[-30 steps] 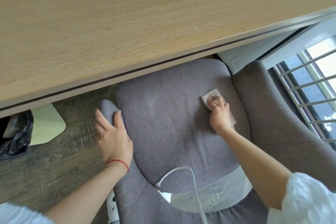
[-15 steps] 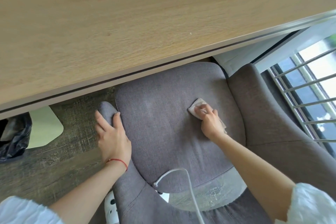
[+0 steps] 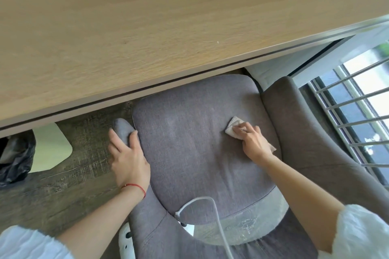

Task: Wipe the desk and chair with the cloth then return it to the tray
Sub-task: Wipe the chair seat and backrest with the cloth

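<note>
While the white cloth (image 3: 235, 128) lies flat on the right half of the grey seat cushion (image 3: 195, 153), the right hand (image 3: 253, 140) presses down on top of it, fingers spread and bent over the fabric, so only the cloth's far corner and a strip by the wrist peek out. It's a flat press, palm down, cloth pinned between hand and seat. Over on the other side, the left hand (image 3: 128, 156) wraps the front end of the chair's left armrest (image 3: 123, 129), thumb on the seat side, fingers on the floor side, closed around the padding. A red string bracelet (image 3: 136, 187) sits at that wrist. The two hands are well apart, one at each side of the chair (image 3: 311, 153). A white cable (image 3: 212, 212) arcs over the rear edge of the seat. Just above, the wooden desk (image 3: 147, 27) fills the top of the view, its front edge overhanging the seat's far end. Dark wood floor (image 3: 63, 187) shows at left, with a black bag (image 3: 14, 155) tucked under the desk, and window bars (image 3: 355, 115) at right.
</note>
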The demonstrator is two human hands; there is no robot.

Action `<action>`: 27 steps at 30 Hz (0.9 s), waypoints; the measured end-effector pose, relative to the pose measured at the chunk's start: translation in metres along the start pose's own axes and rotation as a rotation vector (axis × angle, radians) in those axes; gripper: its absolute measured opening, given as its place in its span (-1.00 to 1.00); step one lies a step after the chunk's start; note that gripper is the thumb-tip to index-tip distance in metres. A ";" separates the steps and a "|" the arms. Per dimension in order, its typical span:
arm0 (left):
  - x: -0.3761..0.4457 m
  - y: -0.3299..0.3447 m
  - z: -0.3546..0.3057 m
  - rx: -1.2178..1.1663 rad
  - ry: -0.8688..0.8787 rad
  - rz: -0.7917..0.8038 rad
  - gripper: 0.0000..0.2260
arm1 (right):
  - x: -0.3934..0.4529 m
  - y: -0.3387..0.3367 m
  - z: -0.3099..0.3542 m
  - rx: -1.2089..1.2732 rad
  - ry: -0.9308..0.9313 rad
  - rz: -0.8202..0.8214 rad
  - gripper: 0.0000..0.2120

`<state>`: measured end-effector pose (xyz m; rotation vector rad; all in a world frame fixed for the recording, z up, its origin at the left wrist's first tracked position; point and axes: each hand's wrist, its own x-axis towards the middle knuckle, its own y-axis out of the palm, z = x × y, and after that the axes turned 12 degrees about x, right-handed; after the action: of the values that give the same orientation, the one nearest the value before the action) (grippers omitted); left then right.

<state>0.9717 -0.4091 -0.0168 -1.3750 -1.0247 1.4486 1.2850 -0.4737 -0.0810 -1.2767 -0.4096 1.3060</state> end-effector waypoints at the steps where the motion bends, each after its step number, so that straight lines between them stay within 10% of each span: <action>1: 0.000 0.000 0.000 -0.006 0.005 -0.001 -0.48 | 0.005 -0.007 -0.006 -0.017 0.046 -0.045 -0.44; 6: 0.001 0.003 0.000 -0.004 0.003 -0.017 -0.47 | 0.026 -0.009 0.003 0.220 0.527 -0.197 -0.51; 12: -0.001 0.000 0.001 -0.016 0.013 -0.004 -0.47 | 0.014 -0.004 0.007 0.079 0.154 0.005 -0.46; 18: 0.000 0.007 0.002 -0.010 0.027 -0.039 -0.42 | 0.042 -0.017 0.007 0.294 0.446 -0.202 -0.34; 24: 0.001 0.005 0.001 -0.025 0.016 -0.024 -0.44 | 0.017 0.015 0.026 0.064 -0.011 0.056 -0.33; 27: 0.000 0.002 0.000 -0.029 0.020 -0.028 -0.46 | 0.028 -0.011 0.017 0.115 0.064 -0.009 -0.38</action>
<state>0.9715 -0.4101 -0.0189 -1.3871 -1.0520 1.4021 1.2851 -0.4393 -0.0776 -1.2162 -0.2905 1.2598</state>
